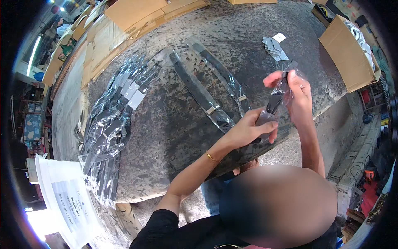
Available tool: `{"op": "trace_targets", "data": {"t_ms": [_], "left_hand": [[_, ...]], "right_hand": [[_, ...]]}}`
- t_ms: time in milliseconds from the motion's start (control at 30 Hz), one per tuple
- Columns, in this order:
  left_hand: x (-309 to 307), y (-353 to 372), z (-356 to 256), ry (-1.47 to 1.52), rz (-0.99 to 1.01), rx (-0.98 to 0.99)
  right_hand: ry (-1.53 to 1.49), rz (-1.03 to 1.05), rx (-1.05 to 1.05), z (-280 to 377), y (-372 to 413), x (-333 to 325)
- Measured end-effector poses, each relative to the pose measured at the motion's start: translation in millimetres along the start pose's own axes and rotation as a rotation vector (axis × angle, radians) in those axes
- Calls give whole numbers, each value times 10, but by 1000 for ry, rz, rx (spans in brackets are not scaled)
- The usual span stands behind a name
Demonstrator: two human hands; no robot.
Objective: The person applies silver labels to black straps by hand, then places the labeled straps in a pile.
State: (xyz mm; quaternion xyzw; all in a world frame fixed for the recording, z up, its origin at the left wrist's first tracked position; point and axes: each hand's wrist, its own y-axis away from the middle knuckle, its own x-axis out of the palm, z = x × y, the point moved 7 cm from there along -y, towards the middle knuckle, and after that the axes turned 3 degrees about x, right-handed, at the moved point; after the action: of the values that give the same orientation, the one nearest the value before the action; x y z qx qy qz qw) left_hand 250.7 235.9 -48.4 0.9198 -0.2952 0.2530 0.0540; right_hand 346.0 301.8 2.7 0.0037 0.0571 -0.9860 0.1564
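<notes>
A dark belt in a clear plastic sleeve is held between my two hands above the table's near right edge. My left hand is closed round its lower part. My right hand pinches the upper end, with the thumb up and the index finger stretched to the left. Two more sleeved belts, a longer one and another, lie flat just left of my hands. Beyond my right hand is a small fan of grey tags with thin strings, beside a white tag.
A big pile of plastic-sleeved belts with grey tags covers the table's left side. Next to it stands a white box with printed text. An open cardboard box sits at the right edge; flattened cardboard lies at the back left.
</notes>
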Motion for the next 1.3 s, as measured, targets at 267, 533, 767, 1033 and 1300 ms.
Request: {"op": "trace_targets", "data": {"t_ms": [267, 533, 767, 1033, 1300], "left_hand": [[-19, 43, 12, -11, -66, -83], [-149, 13, 104, -141, -93, -7], [223, 34, 103, -4, 136, -133], [175, 27, 148, -24, 169, -142], [-53, -18, 173, -339, 136, -153]], "right_hand": [[-19, 350, 152, -119, 188, 333], [60, 437, 99, -96, 135, 355], [-58, -55, -20, 65, -87, -158], [-343, 52, 62, -78, 106, -71], [-173, -137, 60, -38, 57, -397]]}}
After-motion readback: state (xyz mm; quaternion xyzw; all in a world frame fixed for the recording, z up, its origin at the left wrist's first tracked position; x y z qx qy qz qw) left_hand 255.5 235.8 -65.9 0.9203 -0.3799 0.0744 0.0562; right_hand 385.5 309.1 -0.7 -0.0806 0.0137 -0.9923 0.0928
